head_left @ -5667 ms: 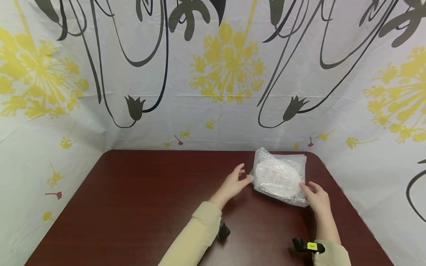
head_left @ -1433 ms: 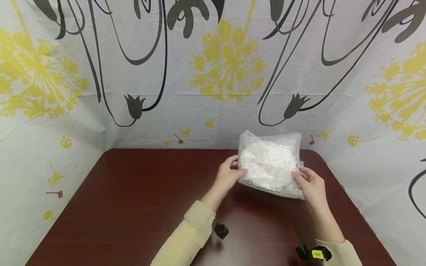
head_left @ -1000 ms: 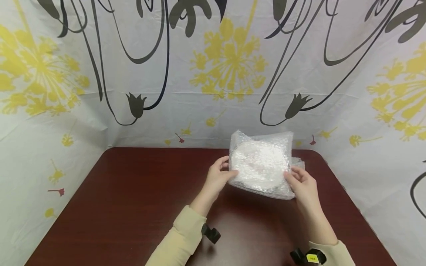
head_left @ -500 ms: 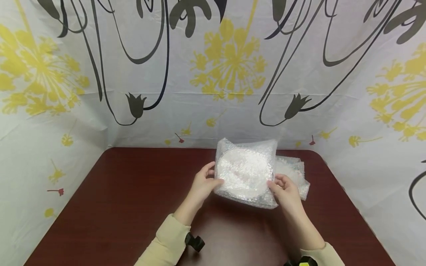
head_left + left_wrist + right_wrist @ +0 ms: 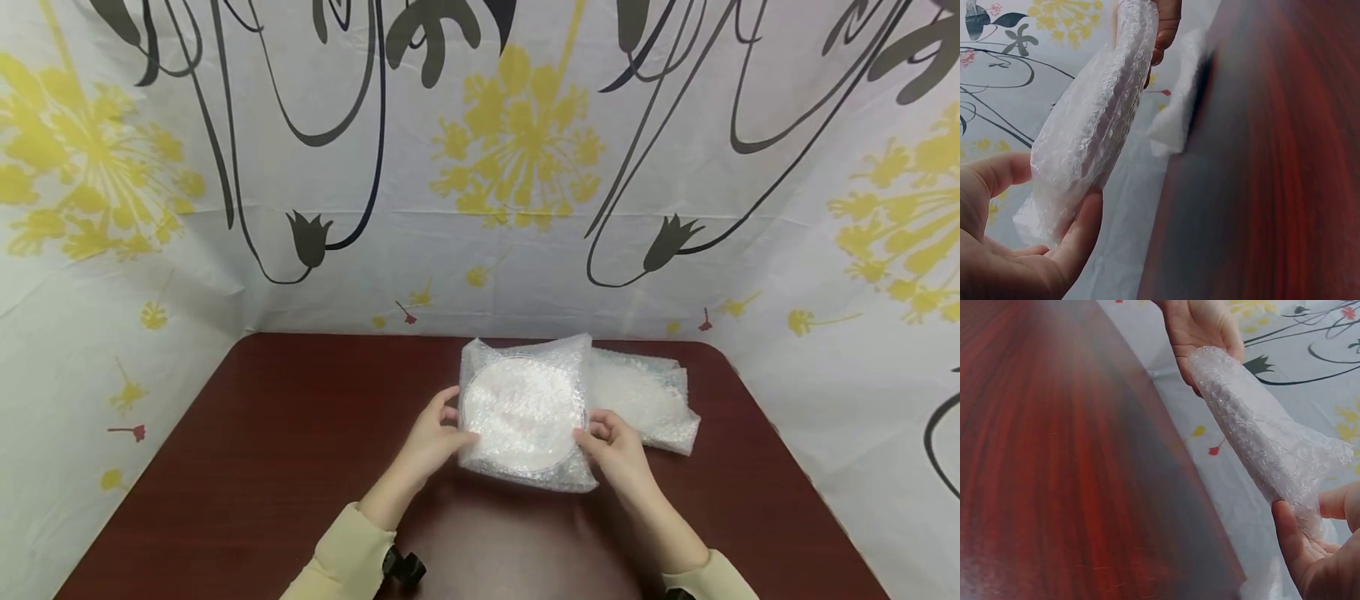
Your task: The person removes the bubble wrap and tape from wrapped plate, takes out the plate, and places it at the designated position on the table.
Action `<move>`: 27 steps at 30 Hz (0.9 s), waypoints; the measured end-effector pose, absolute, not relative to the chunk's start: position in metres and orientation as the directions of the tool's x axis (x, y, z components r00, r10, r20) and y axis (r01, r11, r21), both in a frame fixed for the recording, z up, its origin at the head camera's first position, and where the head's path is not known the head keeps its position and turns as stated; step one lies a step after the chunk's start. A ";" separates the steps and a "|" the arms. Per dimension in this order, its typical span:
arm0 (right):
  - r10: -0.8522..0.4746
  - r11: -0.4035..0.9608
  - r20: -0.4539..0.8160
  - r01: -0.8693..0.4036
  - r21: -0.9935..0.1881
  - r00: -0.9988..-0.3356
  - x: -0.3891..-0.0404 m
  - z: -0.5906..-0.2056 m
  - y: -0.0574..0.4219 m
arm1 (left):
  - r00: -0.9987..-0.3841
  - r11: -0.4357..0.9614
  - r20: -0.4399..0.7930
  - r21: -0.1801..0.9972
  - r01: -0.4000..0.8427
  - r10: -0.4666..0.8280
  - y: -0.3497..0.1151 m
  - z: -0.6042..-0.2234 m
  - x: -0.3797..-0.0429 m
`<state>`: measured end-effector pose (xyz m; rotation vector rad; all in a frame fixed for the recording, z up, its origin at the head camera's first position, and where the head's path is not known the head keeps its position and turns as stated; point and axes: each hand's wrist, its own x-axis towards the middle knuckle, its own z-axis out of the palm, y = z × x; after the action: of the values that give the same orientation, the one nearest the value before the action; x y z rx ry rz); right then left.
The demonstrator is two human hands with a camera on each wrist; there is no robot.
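Both hands hold a bubble-wrapped plate (image 5: pixel 523 412), a round white disc showing through clear wrap, above the table. My left hand (image 5: pixel 423 437) grips its left edge, thumb on the front face and fingers behind. On the opposite edge, my right hand (image 5: pixel 618 454) pinches the wrap the same way. The left wrist view shows the packet (image 5: pixel 1085 119) edge-on between thumb and fingers of the left hand (image 5: pixel 1019 250). From the right wrist, the packet (image 5: pixel 1247 419) slants between the two hands, with loose wrap flaring at one side.
A second bubble-wrap packet (image 5: pixel 641 400) lies on the dark red wooden table (image 5: pixel 322 417) at the back right, partly behind the held one. A white cloth (image 5: pixel 375 283) with yellow and grey plant prints hangs behind the table and at its sides.
The hands have gripped the bubble-wrapped plate, lifted it from the back right and carried it left and nearer, lowering it lately. The second packet beneath has come into view.
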<state>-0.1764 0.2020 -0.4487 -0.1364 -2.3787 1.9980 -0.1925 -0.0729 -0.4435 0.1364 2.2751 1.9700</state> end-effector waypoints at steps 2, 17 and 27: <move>0.077 0.185 -0.041 0.055 -0.981 -0.996 -0.176 -0.454 0.201 | -0.986 0.170 -0.043 0.985 -0.015 0.161 -0.076 -0.447 -0.191; 0.007 0.221 -0.044 0.044 -0.974 -0.999 -0.175 -0.480 0.193 | -0.968 0.316 -0.074 0.949 0.005 0.240 -0.095 -0.466 -0.184; -0.041 0.269 -0.043 0.030 -0.963 -0.998 -0.175 -0.487 0.189 | -0.963 0.338 -0.094 0.941 -0.003 0.253 -0.103 -0.475 -0.181</move>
<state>-0.1750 0.1890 -0.4869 0.0105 -2.5484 1.9357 -0.1805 -0.1032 -0.4751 0.2264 2.3773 1.6733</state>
